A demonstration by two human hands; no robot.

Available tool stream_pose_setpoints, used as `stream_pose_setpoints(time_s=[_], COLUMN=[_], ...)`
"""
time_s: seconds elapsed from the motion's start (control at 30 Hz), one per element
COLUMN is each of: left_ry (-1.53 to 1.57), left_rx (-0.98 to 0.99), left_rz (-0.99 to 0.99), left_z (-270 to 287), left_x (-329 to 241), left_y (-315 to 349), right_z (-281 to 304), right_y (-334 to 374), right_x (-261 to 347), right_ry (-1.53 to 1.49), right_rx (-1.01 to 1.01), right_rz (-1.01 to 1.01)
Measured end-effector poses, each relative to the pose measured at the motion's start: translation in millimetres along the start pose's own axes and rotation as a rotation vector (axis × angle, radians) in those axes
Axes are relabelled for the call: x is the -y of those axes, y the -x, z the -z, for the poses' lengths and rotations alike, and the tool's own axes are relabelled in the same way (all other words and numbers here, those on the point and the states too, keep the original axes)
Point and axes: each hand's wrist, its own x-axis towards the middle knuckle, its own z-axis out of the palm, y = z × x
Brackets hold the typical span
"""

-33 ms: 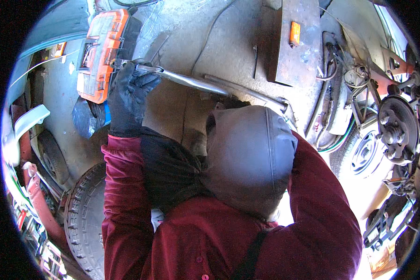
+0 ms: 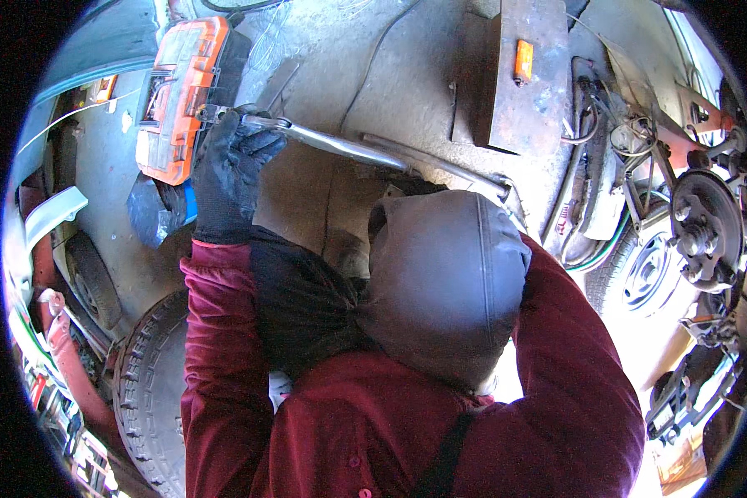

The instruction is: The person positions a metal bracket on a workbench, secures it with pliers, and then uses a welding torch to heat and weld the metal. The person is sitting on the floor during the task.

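Observation:
My left hand [image 2: 228, 170], in a black glove, is closed near one end of a shiny metal bar [image 2: 340, 149]. A short flat metal piece [image 2: 212, 113] sticks out past its fingers, over an orange and black toolbox [image 2: 187, 91]. The bar slopes right and ends at a dark glove, seemingly my right hand [image 2: 423, 185]. Most of that hand is hidden behind a rounded grey form [image 2: 444, 274] with a seam, which looks like my bent knee. My right sleeve [image 2: 564, 340] curves around behind it. What the right fingers do cannot be made out.
A second, duller metal rod [image 2: 440, 166] lies just beyond the bar. At the back right, an orange object [image 2: 524, 61] sits on a metal box [image 2: 531, 108]. A brake disc [image 2: 707, 228] and a wheel [image 2: 647, 270] stand at right, a large tyre [image 2: 149, 373] at lower left.
The grey rounded form has shifted very slightly to the right. My left hand and the metal bar stay almost exactly in place.

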Motion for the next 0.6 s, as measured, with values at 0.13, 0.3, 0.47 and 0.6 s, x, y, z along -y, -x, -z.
stream_pose_setpoints(time_s=[0.13,0.3,0.47,0.6], left_ry=[0.034,0.05,0.088,0.104], left_rx=[-0.007,0.016,0.004,-0.037], left_rz=[0.01,-0.009,-0.007,-0.026], left_z=[-4.6,-23.8,-40.0,-44.1], left_x=[4.9,12.1,15.7,18.4], left_y=[-12.5,-39.0,-63.9,-73.0], right_z=[13.3,87.1,223.1,274.1], right_y=[38.6,100.0,143.3,130.0], right_x=[-9.2,-4.8,20.4,20.2], right_ry=[-0.361,-1.175,-0.874,-0.394], right_rx=[0.033,0.005,-0.215,-0.459], right_rz=[-0.072,-0.282,-0.448,-0.519])
